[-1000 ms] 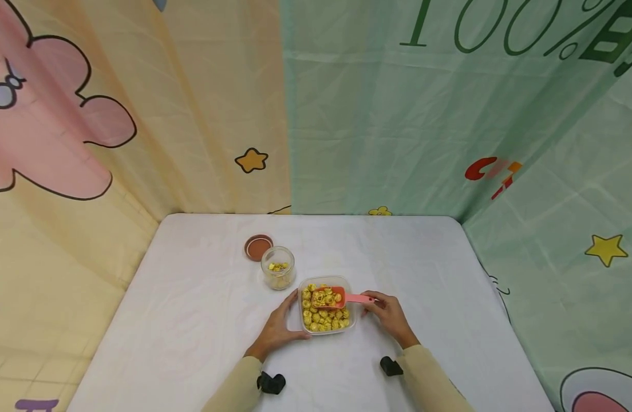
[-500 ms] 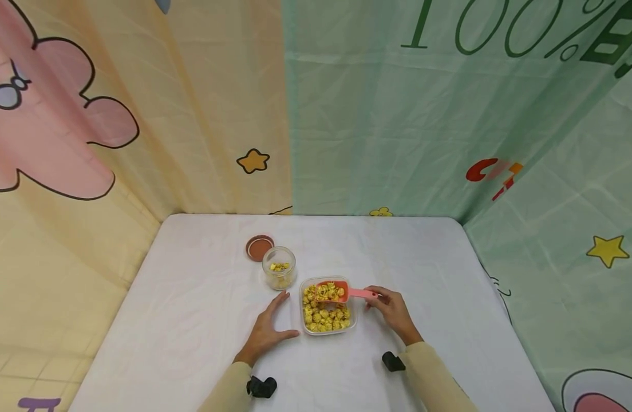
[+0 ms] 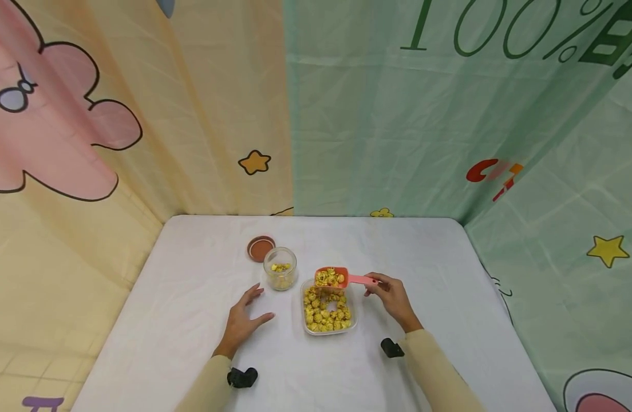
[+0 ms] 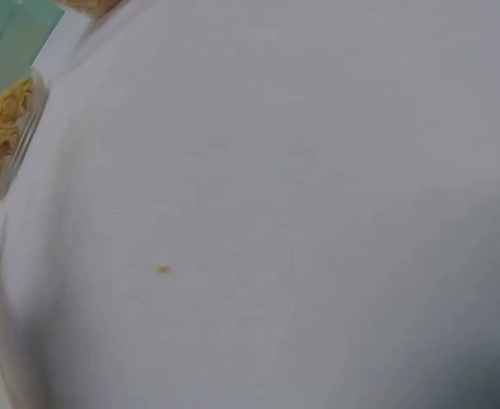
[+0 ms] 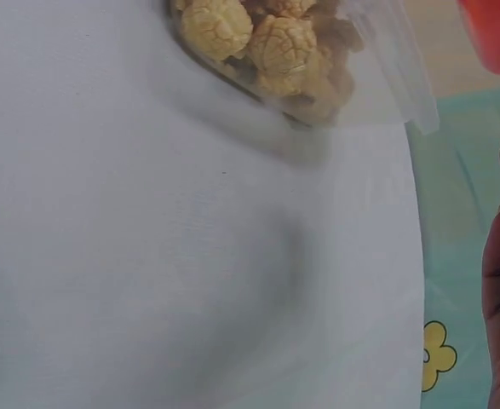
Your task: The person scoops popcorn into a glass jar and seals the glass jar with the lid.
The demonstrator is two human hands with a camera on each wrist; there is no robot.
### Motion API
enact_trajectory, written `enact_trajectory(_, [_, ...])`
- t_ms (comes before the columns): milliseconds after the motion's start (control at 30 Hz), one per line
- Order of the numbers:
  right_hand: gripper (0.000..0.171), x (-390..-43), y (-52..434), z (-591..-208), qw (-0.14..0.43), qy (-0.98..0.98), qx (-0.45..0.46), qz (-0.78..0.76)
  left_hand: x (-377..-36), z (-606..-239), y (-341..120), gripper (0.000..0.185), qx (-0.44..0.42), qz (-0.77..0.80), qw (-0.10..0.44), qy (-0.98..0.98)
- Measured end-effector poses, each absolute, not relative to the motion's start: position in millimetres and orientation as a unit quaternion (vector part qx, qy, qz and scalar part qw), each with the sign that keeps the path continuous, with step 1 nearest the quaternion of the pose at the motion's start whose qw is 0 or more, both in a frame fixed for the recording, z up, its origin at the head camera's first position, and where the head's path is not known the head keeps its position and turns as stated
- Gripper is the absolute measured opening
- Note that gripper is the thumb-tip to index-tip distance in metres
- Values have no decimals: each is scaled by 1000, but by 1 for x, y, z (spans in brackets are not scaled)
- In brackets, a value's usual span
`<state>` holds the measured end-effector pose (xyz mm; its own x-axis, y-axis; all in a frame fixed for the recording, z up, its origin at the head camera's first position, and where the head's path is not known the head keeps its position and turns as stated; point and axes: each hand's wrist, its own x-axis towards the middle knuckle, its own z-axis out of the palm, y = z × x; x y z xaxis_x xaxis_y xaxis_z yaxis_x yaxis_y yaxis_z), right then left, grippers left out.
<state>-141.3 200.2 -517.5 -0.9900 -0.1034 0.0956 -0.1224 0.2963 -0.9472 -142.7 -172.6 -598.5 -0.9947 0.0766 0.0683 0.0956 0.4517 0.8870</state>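
Observation:
My right hand (image 3: 393,297) pinches the handle of a pink-red scoop (image 3: 358,279), which is heaped with yellow popcorn (image 3: 327,278). The scoop hangs over the far edge of a clear plastic container (image 3: 353,320). More popcorn lies in that container, with a bare spot at its middle. My left hand (image 3: 240,321) is apart from the container on its left, thumb and fingers spread, holding nothing. Beyond its fingertips stands a clear glass jar (image 3: 280,277) with some popcorn low inside. In the right wrist view, the container (image 5: 394,68) shows several popcorn balls at its near side.
A brown round lid (image 3: 261,248) lies behind the jar, to its left. The white-covered table (image 3: 409,252) meets printed curtains at the back and sides. A small yellow crumb (image 4: 163,269) lies on the cloth in the left wrist view.
The loaded scoop has risen out of the container and moved toward its far edge. My left hand has let go of the container's side and drawn away to the left.

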Motion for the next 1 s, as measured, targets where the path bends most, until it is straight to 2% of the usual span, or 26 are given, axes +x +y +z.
enact_trajectory(467, [24, -164, 191, -490, 25, -819, 73, 569, -178, -573, -181, 88, -34, -543, -8, -839])
enact_trajectory(1000, [24, -189, 174, -481, 19, -809, 92, 580, -202, -563, -166, 89, -75, -570, -8, -818])
